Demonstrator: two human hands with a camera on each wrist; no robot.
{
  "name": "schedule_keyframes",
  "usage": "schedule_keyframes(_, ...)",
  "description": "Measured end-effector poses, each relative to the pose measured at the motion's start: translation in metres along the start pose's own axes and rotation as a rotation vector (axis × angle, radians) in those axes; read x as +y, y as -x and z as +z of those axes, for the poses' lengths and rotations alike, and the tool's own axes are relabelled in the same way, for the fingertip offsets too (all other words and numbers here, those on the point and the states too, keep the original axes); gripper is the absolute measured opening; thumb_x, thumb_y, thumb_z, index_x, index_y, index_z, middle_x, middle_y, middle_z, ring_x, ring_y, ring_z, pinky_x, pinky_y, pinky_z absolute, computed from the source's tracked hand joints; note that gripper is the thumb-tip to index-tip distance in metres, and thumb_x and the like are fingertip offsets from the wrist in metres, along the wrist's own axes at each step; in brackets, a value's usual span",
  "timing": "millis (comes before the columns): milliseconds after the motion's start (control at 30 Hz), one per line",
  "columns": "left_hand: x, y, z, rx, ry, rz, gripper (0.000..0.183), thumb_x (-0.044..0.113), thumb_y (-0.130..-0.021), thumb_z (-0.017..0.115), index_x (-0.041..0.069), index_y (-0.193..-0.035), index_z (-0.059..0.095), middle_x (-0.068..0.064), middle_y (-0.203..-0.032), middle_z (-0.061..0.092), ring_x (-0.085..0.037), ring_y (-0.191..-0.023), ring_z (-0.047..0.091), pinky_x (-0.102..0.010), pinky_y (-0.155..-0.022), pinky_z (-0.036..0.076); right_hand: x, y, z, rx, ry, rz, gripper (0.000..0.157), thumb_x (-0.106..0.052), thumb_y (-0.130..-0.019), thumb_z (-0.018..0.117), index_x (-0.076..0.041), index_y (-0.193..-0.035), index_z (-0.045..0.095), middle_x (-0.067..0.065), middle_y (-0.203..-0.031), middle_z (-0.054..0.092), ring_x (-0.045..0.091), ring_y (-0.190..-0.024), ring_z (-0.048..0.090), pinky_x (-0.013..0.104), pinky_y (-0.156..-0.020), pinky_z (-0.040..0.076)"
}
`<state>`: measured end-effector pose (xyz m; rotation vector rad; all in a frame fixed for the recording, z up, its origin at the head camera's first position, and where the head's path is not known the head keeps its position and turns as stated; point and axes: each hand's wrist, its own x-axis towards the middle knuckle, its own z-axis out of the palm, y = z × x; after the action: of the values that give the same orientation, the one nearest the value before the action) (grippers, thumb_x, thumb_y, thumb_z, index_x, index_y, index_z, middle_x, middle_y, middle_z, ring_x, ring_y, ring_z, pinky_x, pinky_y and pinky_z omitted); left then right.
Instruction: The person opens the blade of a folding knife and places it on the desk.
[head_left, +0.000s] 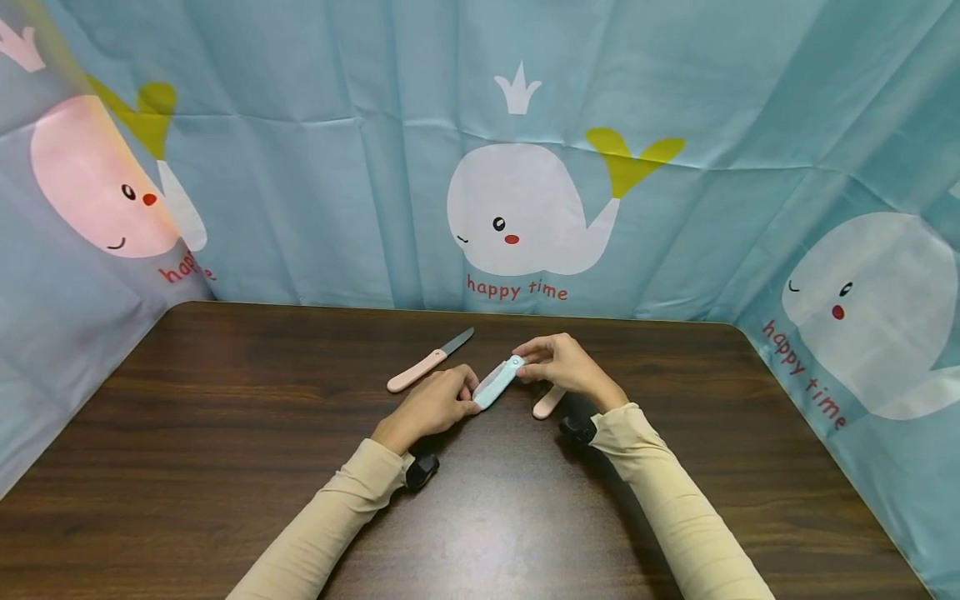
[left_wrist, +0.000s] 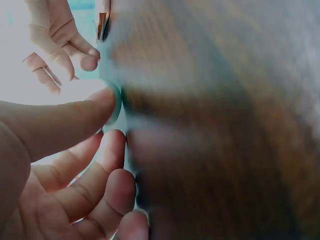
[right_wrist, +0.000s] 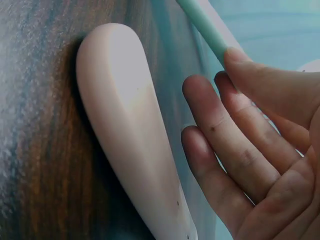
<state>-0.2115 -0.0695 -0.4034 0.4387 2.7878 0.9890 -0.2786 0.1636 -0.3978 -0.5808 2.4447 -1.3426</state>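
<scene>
A mint-green folding knife (head_left: 497, 387) is held at a slant between both hands, a pale strip that looks like its blade lying along the handle. My left hand (head_left: 429, 406) pinches its lower end between thumb and fingers. At the upper end, by the round pivot, the thumb and fingertips of my right hand (head_left: 572, 367) grip it. The right wrist view shows the mint handle (right_wrist: 209, 27) under the thumb, the other fingers loosely spread. Below that hand, a pink handle (head_left: 549, 402) rests on the table; the right hand hides its far part.
An unfolded pink-handled knife (head_left: 415, 373) lies left of the mint one, its grey blade pointing away to the right. All rest on a dark wooden table (head_left: 225, 450). A blue curtain with whale prints (head_left: 405, 208) hangs behind and along the sides.
</scene>
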Motion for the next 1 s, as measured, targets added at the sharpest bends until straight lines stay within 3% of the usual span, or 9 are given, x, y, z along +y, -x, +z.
schedule_keyframes(433, 0.001, 0.007, -0.003, 0.021, 0.074, 0.054, 0.022, 0.008, -0.090, 0.072, 0.006, -0.107, 0.058, -0.001, -0.086, 0.067, -0.010, -0.072, 0.056, -0.026, -0.068, 0.044, -0.013, 0.016, 0.001, 0.066, 0.046, -0.092, 0.028, -0.007, -0.087, 0.076, 0.002, -0.112, 0.070, 0.019, -0.102, 0.074, 0.025, -0.086, 0.074, 0.032, -0.076, 0.059)
schedule_keyframes(733, 0.007, 0.017, -0.010, 0.043, 0.111, 0.092, 0.022, 0.006, -0.091, 0.069, 0.005, -0.109, 0.057, -0.002, -0.087, 0.069, -0.009, -0.071, 0.058, -0.026, -0.067, 0.046, -0.026, 0.035, 0.004, 0.120, 0.047, -0.057, 0.024, -0.007, -0.088, 0.074, -0.003, -0.110, 0.068, 0.015, -0.100, 0.074, 0.029, -0.086, 0.074, 0.030, -0.077, 0.057)
schedule_keyframes(1000, 0.009, 0.027, -0.014, 0.037, 0.119, 0.132, 0.020, 0.006, -0.092, 0.068, 0.006, -0.109, 0.058, -0.003, -0.089, 0.069, -0.008, -0.073, 0.059, -0.025, -0.067, 0.047, -0.030, 0.051, 0.008, 0.151, 0.046, -0.093, 0.024, -0.007, -0.088, 0.074, -0.001, -0.110, 0.069, 0.017, -0.101, 0.074, 0.022, -0.087, 0.074, 0.031, -0.079, 0.057)
